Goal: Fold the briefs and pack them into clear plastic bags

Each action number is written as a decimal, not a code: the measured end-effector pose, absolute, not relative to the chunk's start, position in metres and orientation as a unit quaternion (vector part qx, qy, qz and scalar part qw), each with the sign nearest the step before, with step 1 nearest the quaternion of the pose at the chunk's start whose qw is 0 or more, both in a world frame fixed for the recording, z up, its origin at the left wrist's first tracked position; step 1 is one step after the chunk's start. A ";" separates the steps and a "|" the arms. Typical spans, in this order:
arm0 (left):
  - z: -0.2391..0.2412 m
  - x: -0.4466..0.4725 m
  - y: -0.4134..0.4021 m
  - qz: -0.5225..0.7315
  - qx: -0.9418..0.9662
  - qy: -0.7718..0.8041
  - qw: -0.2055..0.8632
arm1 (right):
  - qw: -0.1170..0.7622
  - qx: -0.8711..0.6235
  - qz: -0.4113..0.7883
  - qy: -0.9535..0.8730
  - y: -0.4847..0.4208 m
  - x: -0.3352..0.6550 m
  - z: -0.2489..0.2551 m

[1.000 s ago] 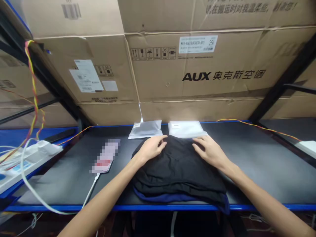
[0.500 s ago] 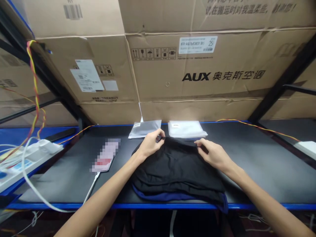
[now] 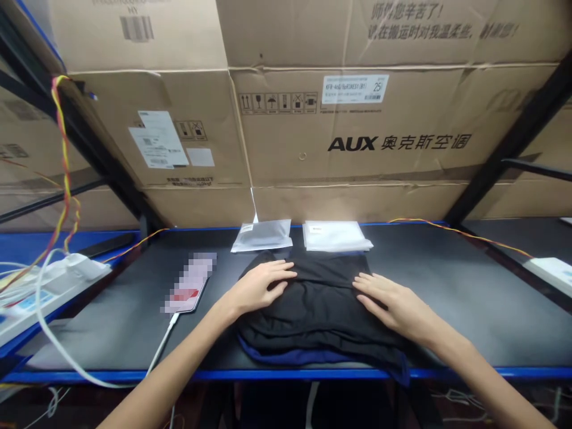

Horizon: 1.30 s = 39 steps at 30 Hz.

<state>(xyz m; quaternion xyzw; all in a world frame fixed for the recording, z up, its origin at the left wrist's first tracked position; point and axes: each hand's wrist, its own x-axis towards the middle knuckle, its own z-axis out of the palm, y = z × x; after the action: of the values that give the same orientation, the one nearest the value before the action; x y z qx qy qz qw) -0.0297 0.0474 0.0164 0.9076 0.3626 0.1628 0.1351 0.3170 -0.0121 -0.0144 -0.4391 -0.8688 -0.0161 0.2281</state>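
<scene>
A folded black garment [image 3: 319,310] lies on the dark shelf surface [image 3: 447,298], stacked on a dark blue one [image 3: 290,356] whose edge shows at the front. My left hand [image 3: 257,285] rests flat on the garment's left part, fingers stretched out. My right hand [image 3: 393,301] lies flat on its right part, fingers spread. Neither hand holds anything.
Two flat packets in clear bags, a grey one [image 3: 263,235] and a white one [image 3: 336,236], lie just behind the garment. A phone [image 3: 190,291] on a white cable sits to the left. A power strip [image 3: 49,283] is at far left. Cardboard boxes [image 3: 357,131] wall the back.
Both hands let go of the garment's far edge, which they pinched half a second ago, and slid toward me. They now lie flat on the cloth.
</scene>
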 end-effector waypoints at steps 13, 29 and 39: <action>0.042 -0.069 -0.001 0.085 0.877 0.364 0.303 | 0.208 -0.380 0.076 -0.898 -0.063 0.323 -0.006; 0.018 -0.047 0.035 0.189 0.806 0.553 0.093 | 0.285 -0.551 -0.009 -0.785 -0.022 0.312 -0.016; 0.018 -0.060 0.034 0.215 0.784 0.581 0.049 | 0.212 -0.557 -0.146 -0.789 -0.026 0.312 -0.012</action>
<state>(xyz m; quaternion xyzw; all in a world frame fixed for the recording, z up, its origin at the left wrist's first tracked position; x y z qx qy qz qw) -0.0598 0.0335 0.0180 0.7838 0.5808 0.2146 0.0490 0.3115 -0.0261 -0.0117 -0.5574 -0.7894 -0.1458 0.2118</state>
